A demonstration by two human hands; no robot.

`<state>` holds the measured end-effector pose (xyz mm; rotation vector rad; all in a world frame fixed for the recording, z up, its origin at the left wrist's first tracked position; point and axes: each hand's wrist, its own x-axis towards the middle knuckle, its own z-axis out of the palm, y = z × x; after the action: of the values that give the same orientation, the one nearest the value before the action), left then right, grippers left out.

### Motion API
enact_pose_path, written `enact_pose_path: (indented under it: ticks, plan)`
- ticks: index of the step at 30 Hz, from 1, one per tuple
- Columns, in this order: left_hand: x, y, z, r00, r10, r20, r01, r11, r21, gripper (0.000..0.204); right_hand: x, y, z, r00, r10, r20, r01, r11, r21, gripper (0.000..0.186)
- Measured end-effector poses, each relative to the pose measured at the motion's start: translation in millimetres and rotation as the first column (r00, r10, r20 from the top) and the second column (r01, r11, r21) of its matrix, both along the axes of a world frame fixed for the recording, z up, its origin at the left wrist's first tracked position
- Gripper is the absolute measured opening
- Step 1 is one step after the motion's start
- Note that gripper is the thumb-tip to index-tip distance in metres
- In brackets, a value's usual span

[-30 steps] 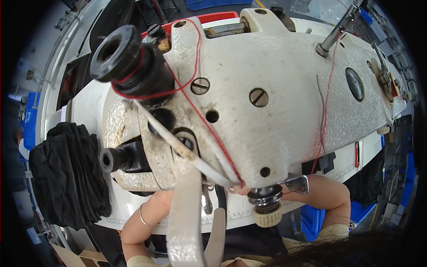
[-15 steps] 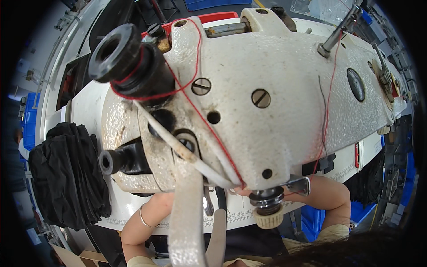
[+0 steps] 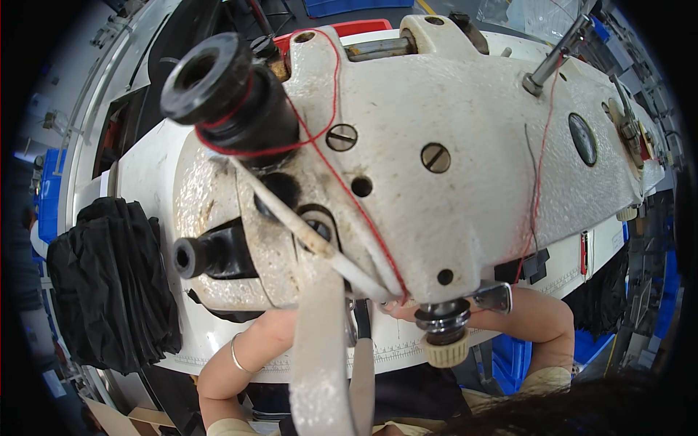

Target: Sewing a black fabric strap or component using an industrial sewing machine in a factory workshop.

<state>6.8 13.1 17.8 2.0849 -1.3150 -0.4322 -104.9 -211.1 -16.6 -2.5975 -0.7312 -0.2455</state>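
Note:
A white industrial sewing machine head (image 3: pixel 487 189) fills the middle, with black knobs (image 3: pixel 203 80), a tension dial (image 3: pixel 443 349), a pale curved lever (image 3: pixel 316 363) and red thread wound round the upper knob. My left hand (image 3: pixel 280 323) lies beneath the machine's front, its fingers hidden behind the lever. My right hand (image 3: pixel 400 309) reaches under the machine from the right; only a small part shows beside the tension discs, and I cannot see what it touches. A dark strip (image 3: pixel 363 320) runs on the white bed between them.
A stack of folded black fabric (image 3: pixel 109 283) lies left on the white table (image 3: pixel 193 345). More black fabric (image 3: pixel 592 298) hangs at the right. Blue bins (image 3: pixel 509 360) stand below the table, and a red tray (image 3: pixel 363 27) sits behind the machine.
The machine's near parts have shifted slightly rightward and upward in the picture since the earlier frames. My left wrist appears a little farther right; both hands remain mostly hidden.

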Motion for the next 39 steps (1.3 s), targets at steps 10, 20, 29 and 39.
enact_pose_path:
  ticks: [10,20,29,39]
  plan:
    - [-11.7,-11.9,-20.9,0.974,0.151,-0.172,-0.118,0.975,0.187,0.035,6.1,-3.5,18.2,0.923,0.131,0.361,-0.016,0.952,-0.305,0.019]
    - [-15.2,-13.0,-38.6,0.984,0.069,0.163,-0.044,0.988,-0.150,0.014,3.8,0.8,19.1,0.953,0.095,0.288,-0.020,0.968,-0.251,0.018]
    - [-2.3,-8.0,-33.1,0.834,-0.046,0.550,0.032,0.999,0.035,0.026,2.0,5.9,16.9,1.000,-0.019,-0.006,0.019,0.997,-0.070,0.014]
    - [21.4,-8.6,-16.3,0.883,-0.153,0.443,0.154,0.987,0.033,0.039,2.5,4.1,-9.4,0.996,0.003,0.093,0.004,0.998,-0.069,0.021]
